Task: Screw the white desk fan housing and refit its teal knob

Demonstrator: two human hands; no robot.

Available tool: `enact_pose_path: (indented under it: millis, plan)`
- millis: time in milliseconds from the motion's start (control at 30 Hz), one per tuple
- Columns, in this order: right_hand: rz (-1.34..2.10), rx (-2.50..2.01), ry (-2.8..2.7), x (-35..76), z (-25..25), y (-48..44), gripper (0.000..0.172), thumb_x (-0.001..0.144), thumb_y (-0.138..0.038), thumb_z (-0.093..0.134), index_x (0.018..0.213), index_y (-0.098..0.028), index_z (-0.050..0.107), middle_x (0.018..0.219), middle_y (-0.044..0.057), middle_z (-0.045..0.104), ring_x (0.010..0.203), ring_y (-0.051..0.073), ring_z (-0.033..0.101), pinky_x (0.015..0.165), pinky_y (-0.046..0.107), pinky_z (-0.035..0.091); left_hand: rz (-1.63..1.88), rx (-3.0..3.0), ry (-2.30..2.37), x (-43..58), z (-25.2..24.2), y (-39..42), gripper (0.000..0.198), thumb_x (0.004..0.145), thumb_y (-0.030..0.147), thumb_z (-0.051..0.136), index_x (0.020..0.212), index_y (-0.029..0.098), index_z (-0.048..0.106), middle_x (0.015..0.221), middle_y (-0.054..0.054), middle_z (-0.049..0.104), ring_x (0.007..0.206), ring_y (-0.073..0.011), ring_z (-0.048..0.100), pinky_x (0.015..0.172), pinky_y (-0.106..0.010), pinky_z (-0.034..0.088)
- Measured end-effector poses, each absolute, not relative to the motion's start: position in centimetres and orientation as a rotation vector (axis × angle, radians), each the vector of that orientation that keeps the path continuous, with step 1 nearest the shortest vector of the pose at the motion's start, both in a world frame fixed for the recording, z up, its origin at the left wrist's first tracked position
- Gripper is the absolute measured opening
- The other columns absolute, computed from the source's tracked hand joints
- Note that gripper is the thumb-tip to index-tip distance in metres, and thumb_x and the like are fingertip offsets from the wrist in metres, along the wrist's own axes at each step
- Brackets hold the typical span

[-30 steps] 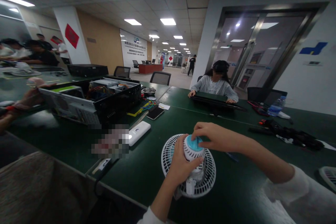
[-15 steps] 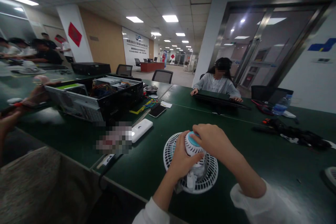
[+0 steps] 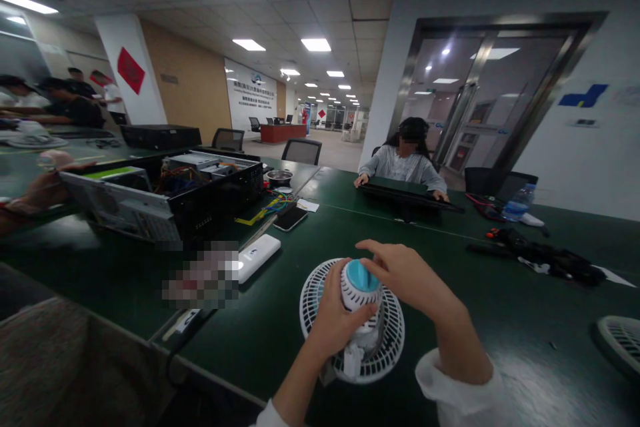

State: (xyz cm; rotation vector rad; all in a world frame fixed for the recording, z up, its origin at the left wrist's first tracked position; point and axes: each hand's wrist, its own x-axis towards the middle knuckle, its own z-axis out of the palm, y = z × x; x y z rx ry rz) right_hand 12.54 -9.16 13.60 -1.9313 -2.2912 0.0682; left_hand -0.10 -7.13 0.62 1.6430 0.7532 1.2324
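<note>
The left hand [image 3: 336,320] is curled about the white motor housing [image 3: 356,295] of a fan [image 3: 370,335], fingers along its far side and thumb across the near side, the hold as wide as the housing. The right hand [image 3: 413,277] is at the top of the housing, index finger stretched out past the blue knob [image 3: 359,275] and thumb at the knob's edge, with a small gap between the two; whether the thumb touches the knob I cannot tell.

The fan lies directly under both hands, its round cage [image 3: 395,348] flat on the green table [image 3: 450,327] and the knob uppermost. There is one fan with one knob in the grip; one more white grille [image 3: 623,337] lies well off to the right of the hands, cut by the picture's edge.

Left of the grip and farther out are one white power bank [image 3: 259,259], one phone [image 3: 290,218], one metal bowl [image 3: 279,178] and one uncovered computer case [image 3: 217,203]. Beyond the grip, one person [image 3: 405,163] has two hands on one dark panel [image 3: 407,199]. Out to the right stands one bottle [image 3: 520,202].
</note>
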Motion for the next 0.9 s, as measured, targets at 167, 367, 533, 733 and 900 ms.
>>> enact_pose_path:
  millis: [167,367,533,733,900]
  plan:
    - [0.356,-1.434,-2.463,14.9,13.5,-9.0,0.03,0.081,-0.013,0.051,0.107,-0.022,0.064,0.115,0.006,0.059,0.104,0.017,0.054,0.09,0.031,0.041,1.203,1.623,0.74,-0.2,1.0,-7.3,0.066,0.071,0.026,0.069,0.128,0.021,0.035,0.13,-0.01,0.044,0.122,-0.0273,0.042,0.105,-0.043,0.031]
    - [0.351,-1.473,-2.483,14.4,13.4,-8.8,0.03,0.08,-0.012,0.051,0.106,-0.02,0.065,0.116,0.006,0.06,0.107,0.019,0.053,0.094,0.033,0.039,1.165,1.559,0.749,-0.1,1.1,-7.5,0.067,0.071,0.024,0.069,0.128,0.022,0.034,0.132,-0.01,0.043,0.123,-0.027,0.041,0.106,-0.043,0.03]
    - [0.37,-1.474,-2.493,14.4,13.4,-9.0,0.029,0.081,-0.015,0.054,0.107,-0.02,0.065,0.117,0.005,0.06,0.106,0.019,0.054,0.093,0.032,0.04,1.173,1.574,0.735,-0.2,1.2,-7.5,0.066,0.071,0.023,0.069,0.128,0.023,0.035,0.131,-0.008,0.044,0.122,-0.0261,0.042,0.106,-0.042,0.03]
    - [0.362,-1.505,-2.475,14.2,13.4,-8.8,0.018,0.083,-0.021,0.055,0.097,-0.021,0.066,0.109,0.005,0.06,0.102,0.019,0.054,0.089,0.032,0.04,1.197,1.57,0.748,-0.2,1.1,-7.4,0.068,0.069,0.024,0.071,0.128,0.023,0.037,0.13,-0.009,0.045,0.121,-0.0271,0.043,0.105,-0.043,0.032]
    - [0.197,-1.66,-2.441,13.0,13.2,-9.1,0.013,0.084,-0.025,0.054,0.091,-0.02,0.064,0.098,0.004,0.061,0.089,0.018,0.058,0.075,0.029,0.043,1.206,1.583,0.74,-0.1,0.9,-7.4,0.067,0.07,0.026,0.071,0.128,0.023,0.037,0.131,-0.009,0.045,0.121,-0.0282,0.043,0.106,-0.044,0.031]
